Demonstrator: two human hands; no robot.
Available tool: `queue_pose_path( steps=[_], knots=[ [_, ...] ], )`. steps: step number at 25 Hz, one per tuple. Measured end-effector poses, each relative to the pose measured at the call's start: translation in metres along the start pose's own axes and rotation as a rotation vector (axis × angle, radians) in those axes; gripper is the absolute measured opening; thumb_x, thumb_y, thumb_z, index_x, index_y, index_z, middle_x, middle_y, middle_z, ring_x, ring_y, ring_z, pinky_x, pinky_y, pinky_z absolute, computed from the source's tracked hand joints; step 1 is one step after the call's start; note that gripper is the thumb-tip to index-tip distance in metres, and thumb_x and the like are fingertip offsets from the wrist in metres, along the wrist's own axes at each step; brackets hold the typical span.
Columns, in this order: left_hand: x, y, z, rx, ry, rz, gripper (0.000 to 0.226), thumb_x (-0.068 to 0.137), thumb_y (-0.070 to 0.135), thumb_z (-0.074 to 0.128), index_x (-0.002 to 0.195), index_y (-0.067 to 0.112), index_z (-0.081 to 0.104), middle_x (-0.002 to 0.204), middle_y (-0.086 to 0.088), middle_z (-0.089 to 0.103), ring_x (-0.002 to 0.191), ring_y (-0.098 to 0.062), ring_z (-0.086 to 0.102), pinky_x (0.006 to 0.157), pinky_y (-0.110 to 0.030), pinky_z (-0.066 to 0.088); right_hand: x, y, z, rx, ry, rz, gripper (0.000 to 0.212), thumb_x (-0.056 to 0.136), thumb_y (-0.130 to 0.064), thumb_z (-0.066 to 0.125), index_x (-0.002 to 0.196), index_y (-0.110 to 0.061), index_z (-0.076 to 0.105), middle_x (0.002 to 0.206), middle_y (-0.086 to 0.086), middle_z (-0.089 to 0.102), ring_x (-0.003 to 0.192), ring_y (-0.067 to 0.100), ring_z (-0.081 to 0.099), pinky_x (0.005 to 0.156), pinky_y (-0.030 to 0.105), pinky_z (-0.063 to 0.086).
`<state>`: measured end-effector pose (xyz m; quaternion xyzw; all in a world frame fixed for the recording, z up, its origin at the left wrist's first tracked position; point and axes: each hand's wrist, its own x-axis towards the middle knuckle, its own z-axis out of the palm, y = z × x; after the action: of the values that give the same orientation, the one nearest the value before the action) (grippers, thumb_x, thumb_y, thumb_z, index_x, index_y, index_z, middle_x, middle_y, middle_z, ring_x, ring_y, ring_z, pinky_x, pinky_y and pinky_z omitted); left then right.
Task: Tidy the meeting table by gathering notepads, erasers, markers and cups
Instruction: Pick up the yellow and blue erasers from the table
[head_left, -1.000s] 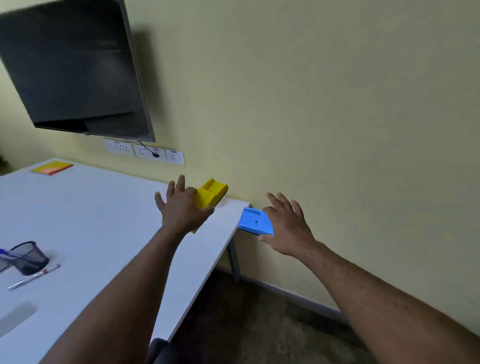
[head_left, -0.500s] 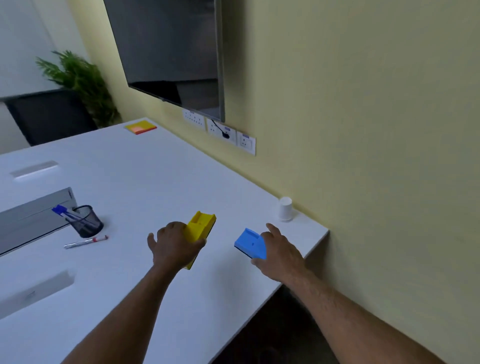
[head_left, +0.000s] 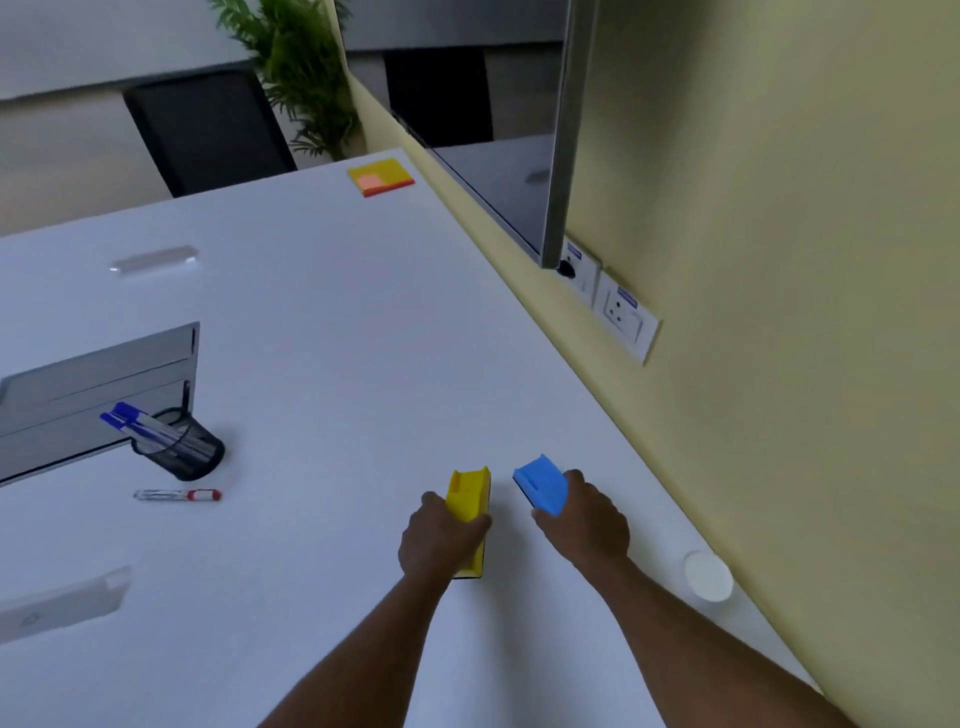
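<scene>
My left hand (head_left: 441, 540) grips a yellow whiteboard eraser (head_left: 470, 496) low over the white table (head_left: 337, 338). Just to its right, my right hand (head_left: 584, 522) grips a blue eraser (head_left: 543, 483), tilted with one end raised. A white paper cup (head_left: 707, 577) stands near the wall edge, right of my right arm. A red-capped marker (head_left: 176, 495) lies at the left beside a black mesh pen holder (head_left: 179, 452) with blue pens. An orange and yellow sticky notepad (head_left: 381, 177) lies at the far end.
A wall-mounted screen (head_left: 519, 130) hangs over the table's right side, with power sockets (head_left: 621, 312) under it. A grey raised cable box lid (head_left: 98, 384) stands at the left. A black chair (head_left: 208, 130) and a plant (head_left: 306, 67) are beyond the far end.
Both hands have come down from near the wall toward the tabletop with the erasers, closer together. The view has swung left and down, so the cup now sits at the right.
</scene>
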<state>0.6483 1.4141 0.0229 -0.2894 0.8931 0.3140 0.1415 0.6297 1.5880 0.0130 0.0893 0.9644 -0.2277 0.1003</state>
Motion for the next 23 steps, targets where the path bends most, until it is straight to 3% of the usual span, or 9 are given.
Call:
queue_pose_path(
  steps=[4,9,23],
  knots=[
    [0.038,0.034,0.031,-0.048,-0.019,-0.123,0.072,0.070,0.054,0.070,0.122,0.013,0.044,0.119,-0.007,0.061,0.109,-0.028,0.061,0.081,-0.035,0.047,0.053,-0.009,0.006,-0.044,0.026,0.024,0.059,0.079,-0.054,0.065,0.120,-0.017,0.044,0.107,0.004,0.061,0.095,0.024,0.060,0.078,0.037,0.051],
    [0.075,0.065,0.054,-0.059,0.011,-0.184,0.069,0.069,0.051,0.072,0.117,0.014,0.041,0.118,-0.006,0.060,0.109,-0.028,0.061,0.083,-0.039,0.049,0.094,-0.008,0.021,-0.126,0.040,0.030,0.060,0.079,-0.057,0.064,0.119,-0.017,0.045,0.105,0.004,0.060,0.093,0.022,0.060,0.075,0.036,0.052],
    [0.201,0.135,0.057,-0.218,0.109,-0.124,0.085,0.062,0.068,0.075,0.117,0.012,0.041,0.116,-0.008,0.054,0.106,-0.030,0.060,0.078,-0.041,0.050,0.248,-0.052,0.036,-0.117,0.191,0.004,0.069,0.071,-0.061,0.071,0.111,-0.010,0.048,0.098,0.010,0.060,0.083,0.026,0.057,0.056,0.030,0.040]
  ],
)
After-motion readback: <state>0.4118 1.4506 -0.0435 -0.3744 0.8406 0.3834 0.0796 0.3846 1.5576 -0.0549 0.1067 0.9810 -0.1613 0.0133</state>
